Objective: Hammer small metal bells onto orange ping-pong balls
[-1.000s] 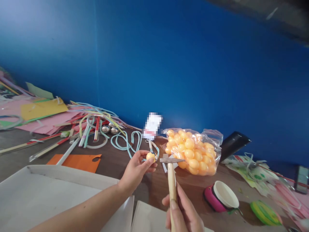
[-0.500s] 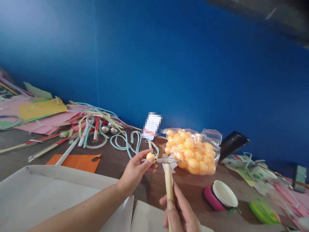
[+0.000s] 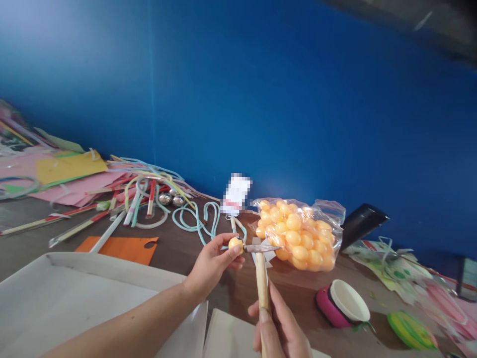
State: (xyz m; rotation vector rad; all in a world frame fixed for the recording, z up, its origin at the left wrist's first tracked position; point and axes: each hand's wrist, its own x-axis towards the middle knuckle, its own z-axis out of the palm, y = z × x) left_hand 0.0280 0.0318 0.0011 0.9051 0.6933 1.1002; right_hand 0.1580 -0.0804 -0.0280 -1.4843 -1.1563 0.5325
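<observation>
My left hand [image 3: 210,266] pinches 1 orange ball [image 3: 235,243] at the tip of the hammer [image 3: 262,278] gripped in my right hand [image 3: 283,330], so I judge a glancing tap could strike my fingertips.

White card [image 3: 235,194]: leaning at the blue wall, its face blurred out, a red band low on it, nothing readable.
Printed sheets [image 3: 395,268]: green and red print, too small to read.
Ball bag [image 3: 298,233]: no legible label.

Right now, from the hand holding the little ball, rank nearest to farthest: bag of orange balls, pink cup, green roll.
1. Bag of orange balls, just right of the left hand.
2. Pink cup, farther right.
3. Green roll, far right.
</observation>
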